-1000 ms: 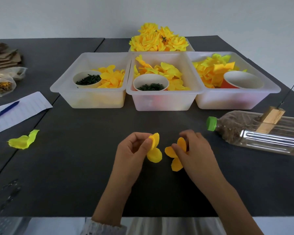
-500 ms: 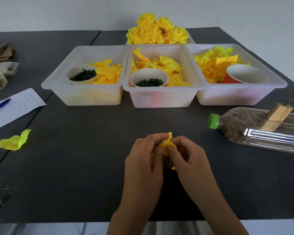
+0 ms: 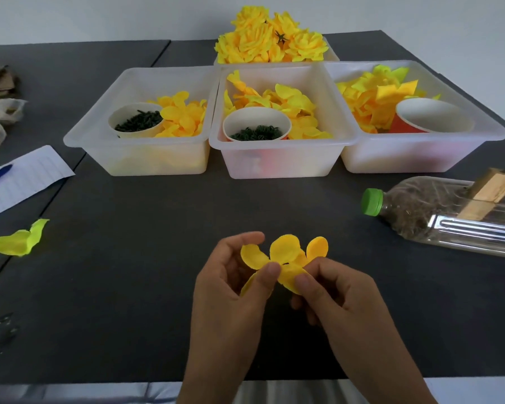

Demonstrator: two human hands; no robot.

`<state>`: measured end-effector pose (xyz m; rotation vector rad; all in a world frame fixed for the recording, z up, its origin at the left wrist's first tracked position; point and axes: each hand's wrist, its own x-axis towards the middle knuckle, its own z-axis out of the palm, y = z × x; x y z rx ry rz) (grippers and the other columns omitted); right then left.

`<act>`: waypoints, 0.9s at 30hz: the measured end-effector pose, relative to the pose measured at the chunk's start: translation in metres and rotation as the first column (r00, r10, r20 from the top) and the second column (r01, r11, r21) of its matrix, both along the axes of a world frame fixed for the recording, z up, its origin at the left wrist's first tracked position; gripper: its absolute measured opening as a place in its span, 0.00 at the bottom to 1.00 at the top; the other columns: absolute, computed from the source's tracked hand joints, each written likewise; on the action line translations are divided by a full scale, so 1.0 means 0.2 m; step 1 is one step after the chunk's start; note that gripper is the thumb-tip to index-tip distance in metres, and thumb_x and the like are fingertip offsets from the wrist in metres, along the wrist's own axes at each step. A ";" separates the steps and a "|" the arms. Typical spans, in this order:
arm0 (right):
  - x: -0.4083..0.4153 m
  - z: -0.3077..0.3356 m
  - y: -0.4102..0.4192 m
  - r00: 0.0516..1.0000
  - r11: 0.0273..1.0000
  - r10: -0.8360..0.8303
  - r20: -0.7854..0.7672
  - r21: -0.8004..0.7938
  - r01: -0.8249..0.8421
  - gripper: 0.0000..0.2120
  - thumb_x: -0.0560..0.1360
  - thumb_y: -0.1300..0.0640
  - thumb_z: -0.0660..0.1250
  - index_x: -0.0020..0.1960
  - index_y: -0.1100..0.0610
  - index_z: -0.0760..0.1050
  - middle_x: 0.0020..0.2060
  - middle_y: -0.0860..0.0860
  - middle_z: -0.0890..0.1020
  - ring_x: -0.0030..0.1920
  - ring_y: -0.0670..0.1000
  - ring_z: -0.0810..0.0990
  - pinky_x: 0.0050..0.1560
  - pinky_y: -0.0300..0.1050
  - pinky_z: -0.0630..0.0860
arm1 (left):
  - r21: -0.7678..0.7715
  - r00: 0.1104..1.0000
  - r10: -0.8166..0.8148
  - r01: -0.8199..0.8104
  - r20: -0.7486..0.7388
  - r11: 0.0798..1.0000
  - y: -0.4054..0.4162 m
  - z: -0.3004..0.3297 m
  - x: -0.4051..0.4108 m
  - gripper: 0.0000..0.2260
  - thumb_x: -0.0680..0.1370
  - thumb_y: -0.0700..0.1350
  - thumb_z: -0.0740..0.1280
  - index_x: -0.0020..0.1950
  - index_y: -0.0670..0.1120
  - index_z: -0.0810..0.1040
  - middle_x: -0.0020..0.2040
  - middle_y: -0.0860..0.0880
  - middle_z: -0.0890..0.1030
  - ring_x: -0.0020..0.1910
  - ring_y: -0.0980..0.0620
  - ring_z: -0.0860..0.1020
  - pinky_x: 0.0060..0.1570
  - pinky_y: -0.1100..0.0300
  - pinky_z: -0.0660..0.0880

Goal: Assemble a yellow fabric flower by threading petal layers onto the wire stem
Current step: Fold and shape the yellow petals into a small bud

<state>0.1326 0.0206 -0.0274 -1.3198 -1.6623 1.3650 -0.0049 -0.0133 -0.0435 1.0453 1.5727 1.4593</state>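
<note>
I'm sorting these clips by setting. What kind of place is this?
Probably a craft assembly worktable: three clear bins of sorted yellow petals, cups of dark green parts, and a bin of finished flowers behind. Both hands pinch a petal layer.

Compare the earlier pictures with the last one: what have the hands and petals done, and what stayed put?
The left hand and right hand, each holding its own petal piece a second ago, came together; now both pinch the fanned-out yellow petal layers. The three bins, bottle and loose green-yellow petal stayed put.
</note>
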 end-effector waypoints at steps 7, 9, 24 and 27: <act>0.01 0.01 -0.01 0.999 0.999 -0.029 -0.029 -0.032 0.029 0.13 0.66 0.42 0.66 0.38 0.52 0.80 0.32 0.48 0.82 0.32 0.43 0.77 0.34 0.35 0.72 | 0.143 0.971 0.054 -0.021 -0.233 0.989 -0.02 0.00 0.07 0.22 0.75 0.42 0.72 0.62 0.63 0.72 0.41 0.52 0.82 0.40 0.50 0.81 0.40 0.52 0.80; 0.02 0.01 -0.01 0.998 0.998 -0.015 -0.066 -0.059 0.011 0.16 0.63 0.40 0.65 0.36 0.53 0.79 0.30 0.49 0.81 0.30 0.41 0.75 0.32 0.33 0.71 | 0.136 0.976 0.056 -0.028 -0.208 0.990 -0.02 0.00 0.07 0.23 0.74 0.43 0.72 0.63 0.64 0.71 0.41 0.51 0.83 0.39 0.48 0.81 0.41 0.48 0.80; 0.03 -0.03 -0.05 0.990 0.999 -0.013 -0.143 0.027 0.017 0.18 0.65 0.39 0.63 0.32 0.55 0.73 0.24 0.48 0.74 0.26 0.42 0.70 0.30 0.34 0.68 | 0.081 0.985 -0.058 0.072 -0.162 0.994 -0.04 0.04 0.08 0.20 0.71 0.51 0.70 0.60 0.65 0.71 0.44 0.52 0.85 0.44 0.48 0.83 0.46 0.46 0.80; 0.03 -0.04 -0.05 0.989 0.999 -0.027 -0.149 0.041 0.033 0.18 0.65 0.39 0.64 0.31 0.55 0.72 0.23 0.48 0.74 0.26 0.43 0.70 0.29 0.34 0.68 | 0.071 0.987 -0.066 0.077 -0.145 0.995 -0.04 0.04 0.08 0.19 0.71 0.51 0.70 0.59 0.65 0.71 0.45 0.52 0.85 0.45 0.48 0.83 0.47 0.45 0.80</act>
